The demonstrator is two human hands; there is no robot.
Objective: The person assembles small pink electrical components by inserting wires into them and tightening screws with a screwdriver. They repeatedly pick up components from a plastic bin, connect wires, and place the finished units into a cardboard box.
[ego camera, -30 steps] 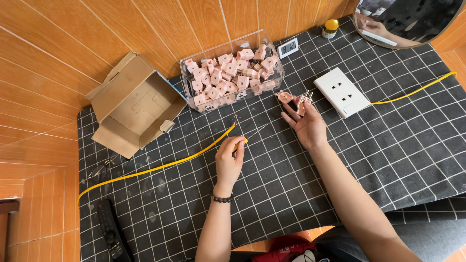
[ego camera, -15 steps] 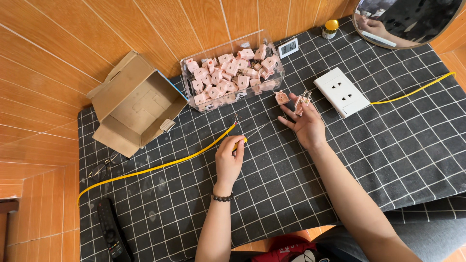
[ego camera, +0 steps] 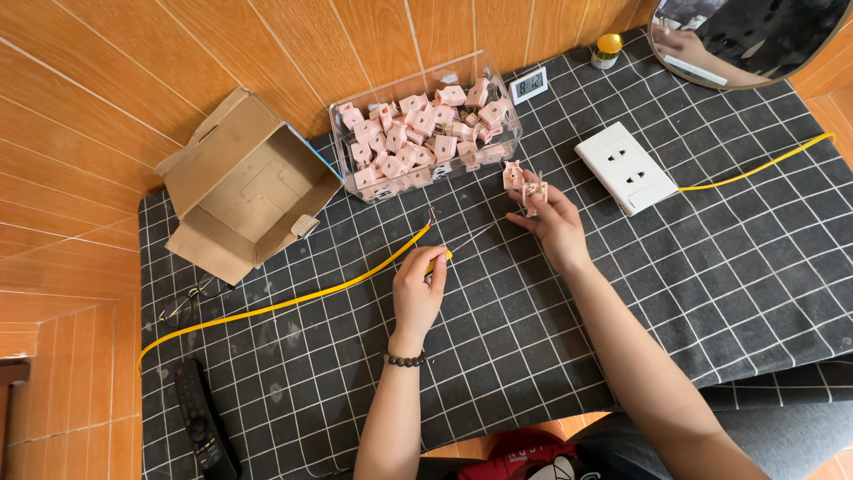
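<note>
From my feed the scene is bright and evenly lit by soft daylight. Shadows are faint: a short one beneath the cardboard box (ego camera: 244,187) by the cloth's far left corner. The round mirror (ego camera: 751,40) at the far right corner shows pale glare. Focus is sharp throughout, without motion blur; lines bow slightly toward the frame's edges.

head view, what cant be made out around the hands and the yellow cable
Head view:
- Left hand covers the tip of the yellow cable it pinches.
- Right hand holds a pink plug piece; too small to make out its details.
- Glasses are partly under the cardboard box.
- Remote control is cut by the bottom edge.
</note>
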